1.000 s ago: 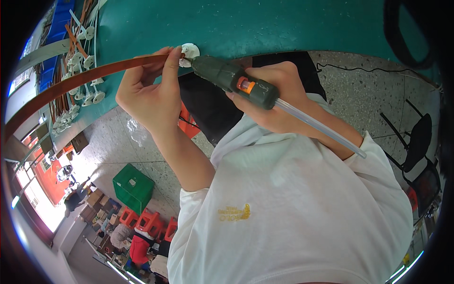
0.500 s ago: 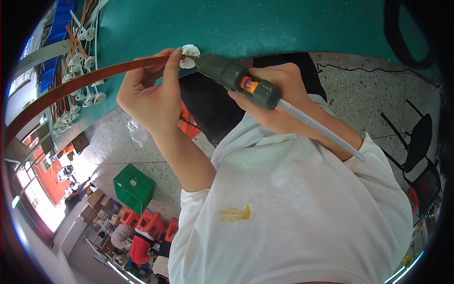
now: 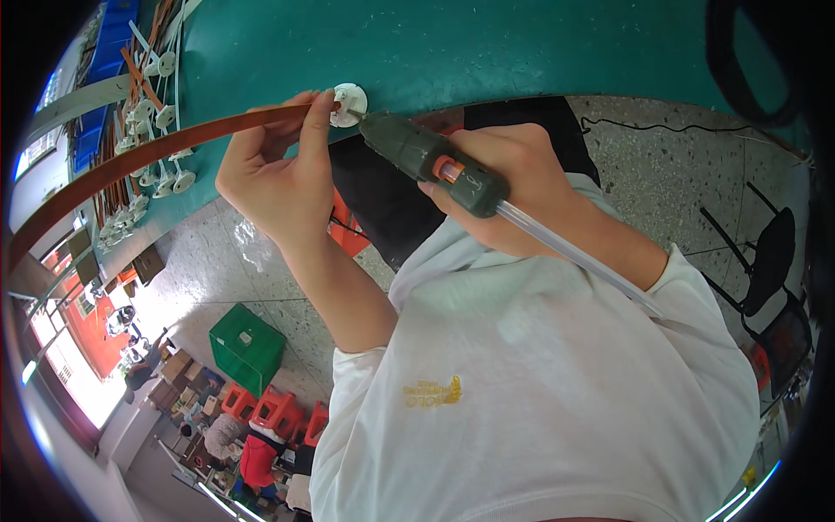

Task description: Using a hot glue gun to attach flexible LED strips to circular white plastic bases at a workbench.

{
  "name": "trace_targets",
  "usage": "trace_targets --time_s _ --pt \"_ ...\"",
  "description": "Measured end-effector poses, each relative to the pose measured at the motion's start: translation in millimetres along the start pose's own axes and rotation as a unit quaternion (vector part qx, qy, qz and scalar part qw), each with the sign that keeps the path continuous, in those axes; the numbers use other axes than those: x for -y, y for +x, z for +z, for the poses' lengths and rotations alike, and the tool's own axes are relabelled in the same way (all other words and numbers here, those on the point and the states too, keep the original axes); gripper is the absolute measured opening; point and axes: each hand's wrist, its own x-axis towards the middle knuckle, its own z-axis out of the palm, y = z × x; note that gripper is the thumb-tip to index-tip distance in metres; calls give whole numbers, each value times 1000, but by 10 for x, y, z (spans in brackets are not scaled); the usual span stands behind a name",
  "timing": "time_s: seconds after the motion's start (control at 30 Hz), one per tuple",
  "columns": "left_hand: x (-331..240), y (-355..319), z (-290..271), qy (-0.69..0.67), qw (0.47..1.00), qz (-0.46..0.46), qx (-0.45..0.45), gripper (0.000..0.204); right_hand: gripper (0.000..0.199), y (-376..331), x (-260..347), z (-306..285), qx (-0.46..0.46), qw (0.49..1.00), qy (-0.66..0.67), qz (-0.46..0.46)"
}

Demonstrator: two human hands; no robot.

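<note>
Between thumb and fingers, my left hand [image 3: 283,170] pinches the end of a long brown strip [image 3: 165,150], which curves away to the left edge of the view. A round white disc-shaped part [image 3: 351,97] is at that end, just beyond my fingertips. My right hand [image 3: 513,174] is wrapped round a dark green glue gun [image 3: 409,150], whose nozzle points at the disc. A clear glue stick [image 3: 574,252] sticks out of the gun's back. I cannot tell whether the nozzle touches the disc.
Both hands work at the near edge of a green table [image 3: 522,52]. Several white round-based parts with brown strips [image 3: 143,113] stand at its left. Below are a green crate [image 3: 247,348], red stools [image 3: 277,409], a black chair [image 3: 770,261] and a black cable [image 3: 670,128]. People sit farther back.
My right hand has tilted the glue gun, its back end lower and slightly left. The disc has turned slightly, while my left hand stays almost in place.
</note>
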Motion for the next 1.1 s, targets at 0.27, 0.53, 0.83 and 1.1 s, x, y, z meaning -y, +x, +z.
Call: trace_targets --time_s 0.27,0.53,0.83,1.1 --pt "5 -13 -14 -3 1000 9 5 12 16 38 39 -52 9 999 -34 18" --pt "-2 -7 -14 7 1000 9 7 11 15 135 2 -144 1 996 -77 43" --pt "9 -11 57 -11 1000 11 -22 11 14 141 3 -161 16 999 -45 25" --pt "0 8 49 2 1000 17 -18 10 14 146 32 -256 61 992 14 106"
